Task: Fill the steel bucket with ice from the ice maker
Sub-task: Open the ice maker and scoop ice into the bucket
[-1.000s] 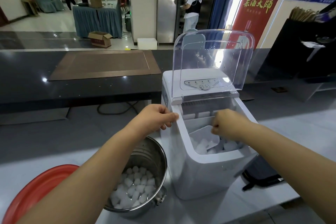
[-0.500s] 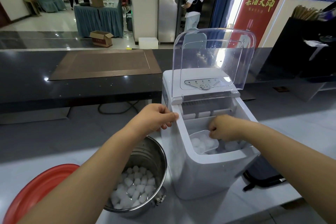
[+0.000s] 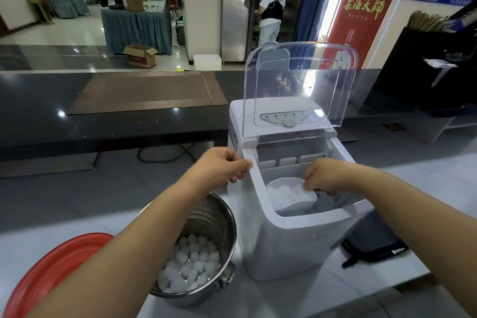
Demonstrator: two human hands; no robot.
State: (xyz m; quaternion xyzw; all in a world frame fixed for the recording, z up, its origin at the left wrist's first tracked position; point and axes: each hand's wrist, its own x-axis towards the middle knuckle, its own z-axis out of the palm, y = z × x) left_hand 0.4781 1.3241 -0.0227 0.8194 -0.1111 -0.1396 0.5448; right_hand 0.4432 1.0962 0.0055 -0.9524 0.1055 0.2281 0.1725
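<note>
White counter (image 3: 322, 297) holds the part-filled steel bucket (image 3: 209, 217) near its front edge, just left of the ice maker (image 3: 289, 242), so the right hand (image 3: 326, 175), gripping the loaded scoop (image 3: 299, 208) in the bin, should lift it level while the left hand (image 3: 219, 169) clamps the machine's rim; a dark bar counter (image 3: 38, 111) lies beyond.

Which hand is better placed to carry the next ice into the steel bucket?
Right. The right hand grips the white scoop, loaded with ice, inside the ice maker. The left hand holds the machine's left edge, probably steadying it. The steel bucket stands beside the machine's left side.
</note>
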